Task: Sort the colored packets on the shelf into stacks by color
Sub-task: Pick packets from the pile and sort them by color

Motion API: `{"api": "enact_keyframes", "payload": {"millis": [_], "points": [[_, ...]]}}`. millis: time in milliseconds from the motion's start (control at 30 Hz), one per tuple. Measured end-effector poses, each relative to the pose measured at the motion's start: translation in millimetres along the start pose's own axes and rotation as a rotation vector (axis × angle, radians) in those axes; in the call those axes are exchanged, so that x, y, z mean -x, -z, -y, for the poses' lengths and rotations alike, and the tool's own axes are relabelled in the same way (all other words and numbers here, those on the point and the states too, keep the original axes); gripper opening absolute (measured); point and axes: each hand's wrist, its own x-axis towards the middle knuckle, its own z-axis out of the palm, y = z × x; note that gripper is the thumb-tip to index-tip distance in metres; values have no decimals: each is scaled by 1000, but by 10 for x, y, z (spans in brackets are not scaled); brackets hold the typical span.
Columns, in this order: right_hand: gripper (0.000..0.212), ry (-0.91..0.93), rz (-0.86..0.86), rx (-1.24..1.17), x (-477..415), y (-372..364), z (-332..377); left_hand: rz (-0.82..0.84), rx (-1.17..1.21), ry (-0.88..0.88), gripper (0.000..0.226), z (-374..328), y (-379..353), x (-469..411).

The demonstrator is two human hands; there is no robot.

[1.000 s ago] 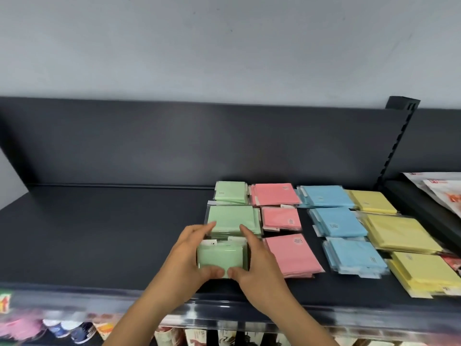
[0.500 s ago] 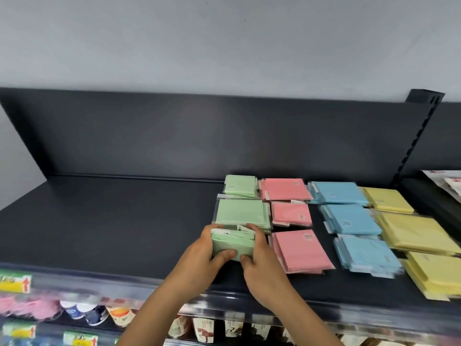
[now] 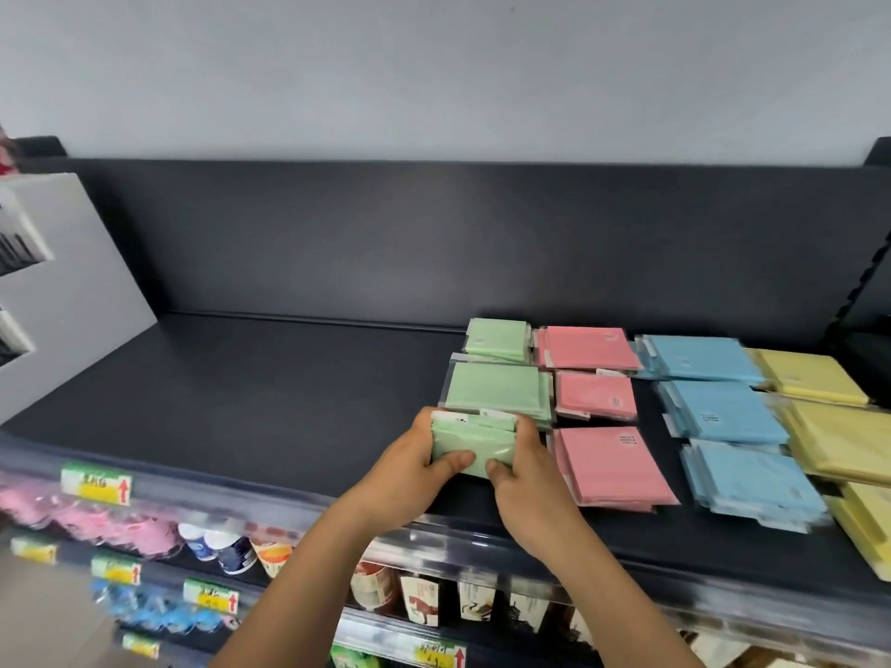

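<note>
A small stack of green packets (image 3: 475,438) is tilted up off the dark shelf (image 3: 270,402), squeezed between my left hand (image 3: 410,470) and my right hand (image 3: 528,479), thumbs on its front face. Behind it lie two more green stacks (image 3: 499,390), the far one (image 3: 496,339) smaller. To the right run columns of pink stacks (image 3: 610,467), blue stacks (image 3: 723,412) and yellow stacks (image 3: 841,441), each three deep.
The left half of the shelf is bare, bounded by a dark back panel (image 3: 434,243) and a white board (image 3: 72,291) at far left. Lower shelves (image 3: 217,552) with price tags and packaged goods sit below the front edge.
Both hands have lifted and tilted the front green stack up from lying flat. The view has shifted left, so the packets sit further right in frame.
</note>
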Motion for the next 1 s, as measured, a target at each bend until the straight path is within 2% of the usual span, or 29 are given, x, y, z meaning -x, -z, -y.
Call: {"api": "enact_keyframes", "payload": {"millis": [167, 367, 500, 600, 733, 867, 933, 1000], "points": [[51, -37, -10, -44, 12, -17, 59, -23, 7, -5, 39, -65, 74, 69], [45, -9, 4, -92, -55, -240, 278, -50, -76, -18, 41, 3, 445, 246], [63, -35, 50, -115, -134, -684, 545, -81, -200, -4, 46, 248, 892, 392], [67, -63, 75, -166, -294, -1077, 811, -100, -208, 5, 43, 467, 1329, 475], [53, -128, 91, -286, -543, -1746, 1227, -157, -218, 14, 33, 816, 2013, 544], [32, -190, 93, -317, -778, -2372, 1624, -238, -312, 24, 40, 1261, 2577, 549], [29, -208, 93, -314, -906, -2655, 1812, -261, -345, 54, 47, 1513, 2840, 524], [33, -231, 101, -320, -1017, -2903, 1963, -257, -358, 88, 44, 1725, 3073, 505]]}}
